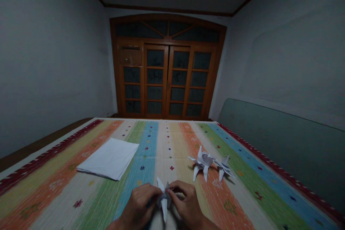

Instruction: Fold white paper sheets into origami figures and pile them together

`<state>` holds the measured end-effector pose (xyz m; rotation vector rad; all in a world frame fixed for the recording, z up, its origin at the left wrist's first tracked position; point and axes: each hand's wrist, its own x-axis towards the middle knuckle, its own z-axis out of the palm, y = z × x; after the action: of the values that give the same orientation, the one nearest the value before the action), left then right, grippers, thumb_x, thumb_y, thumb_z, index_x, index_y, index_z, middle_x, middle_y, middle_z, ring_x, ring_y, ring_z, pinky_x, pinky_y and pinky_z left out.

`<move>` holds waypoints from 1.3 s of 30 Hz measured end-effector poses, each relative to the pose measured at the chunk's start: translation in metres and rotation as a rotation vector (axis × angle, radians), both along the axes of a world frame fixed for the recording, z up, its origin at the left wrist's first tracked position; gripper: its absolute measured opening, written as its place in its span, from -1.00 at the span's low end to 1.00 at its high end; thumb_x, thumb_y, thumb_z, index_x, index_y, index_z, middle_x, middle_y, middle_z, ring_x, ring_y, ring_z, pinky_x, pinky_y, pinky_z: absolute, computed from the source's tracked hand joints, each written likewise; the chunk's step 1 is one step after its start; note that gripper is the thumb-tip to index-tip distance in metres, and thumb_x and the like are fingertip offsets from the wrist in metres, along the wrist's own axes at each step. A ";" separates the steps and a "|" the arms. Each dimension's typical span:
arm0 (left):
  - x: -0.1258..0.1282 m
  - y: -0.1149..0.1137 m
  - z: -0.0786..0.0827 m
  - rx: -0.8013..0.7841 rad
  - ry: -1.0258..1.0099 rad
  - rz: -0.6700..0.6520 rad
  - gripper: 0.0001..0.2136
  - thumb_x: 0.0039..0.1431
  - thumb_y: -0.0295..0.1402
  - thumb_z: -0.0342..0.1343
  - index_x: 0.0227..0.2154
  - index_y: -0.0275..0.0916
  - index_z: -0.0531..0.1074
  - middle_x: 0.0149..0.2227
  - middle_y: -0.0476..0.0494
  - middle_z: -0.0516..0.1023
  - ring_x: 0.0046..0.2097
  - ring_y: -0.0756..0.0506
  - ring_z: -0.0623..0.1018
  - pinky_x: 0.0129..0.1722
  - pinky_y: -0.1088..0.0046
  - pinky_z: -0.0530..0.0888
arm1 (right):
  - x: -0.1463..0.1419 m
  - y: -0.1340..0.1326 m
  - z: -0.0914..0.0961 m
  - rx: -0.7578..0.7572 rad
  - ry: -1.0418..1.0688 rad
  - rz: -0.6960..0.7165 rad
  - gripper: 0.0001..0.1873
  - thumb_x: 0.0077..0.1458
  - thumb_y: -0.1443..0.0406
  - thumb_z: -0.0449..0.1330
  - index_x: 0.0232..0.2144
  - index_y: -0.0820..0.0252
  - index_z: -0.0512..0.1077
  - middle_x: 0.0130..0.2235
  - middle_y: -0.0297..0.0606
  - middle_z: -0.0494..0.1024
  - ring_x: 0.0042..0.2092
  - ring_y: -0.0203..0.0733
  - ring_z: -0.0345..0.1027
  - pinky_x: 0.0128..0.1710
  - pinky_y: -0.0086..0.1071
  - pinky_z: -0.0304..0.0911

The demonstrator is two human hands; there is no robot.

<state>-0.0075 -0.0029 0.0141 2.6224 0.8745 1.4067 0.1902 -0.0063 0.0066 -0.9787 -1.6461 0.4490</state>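
A small white folded paper figure (164, 201) with pointed tips is pinched between both my hands at the bottom centre. My left hand (140, 206) grips its left side with curled fingers. My right hand (187, 205) grips its right side, fingers bent over it. Both hands rest low over the striped, multicoloured cloth (67, 201). Two finished white folded paper figures (202, 162) (223, 168) lie on the cloth just beyond and to the right of my right hand.
A stack of white paper sheets (109, 159) lies on the cloth at the left. A padded green panel (283, 143) runs along the right wall. Wooden glazed doors (167, 79) stand at the far end of the dim room.
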 end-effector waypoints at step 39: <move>0.010 0.009 0.003 -0.251 0.189 0.054 -0.87 0.31 -0.50 0.07 -0.27 -0.19 0.50 -0.23 -0.13 0.60 -0.17 -0.16 0.56 -0.15 0.34 0.45 | 0.086 0.046 0.013 0.039 -0.186 -0.303 -0.78 0.16 0.25 0.15 -0.45 0.14 0.55 -0.40 -0.14 0.69 -0.36 0.05 0.59 -0.30 -0.19 0.45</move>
<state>0.0025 0.0057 0.0169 2.5836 1.0707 0.9939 0.2763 0.0400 0.0193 -1.2464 -1.6279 0.1236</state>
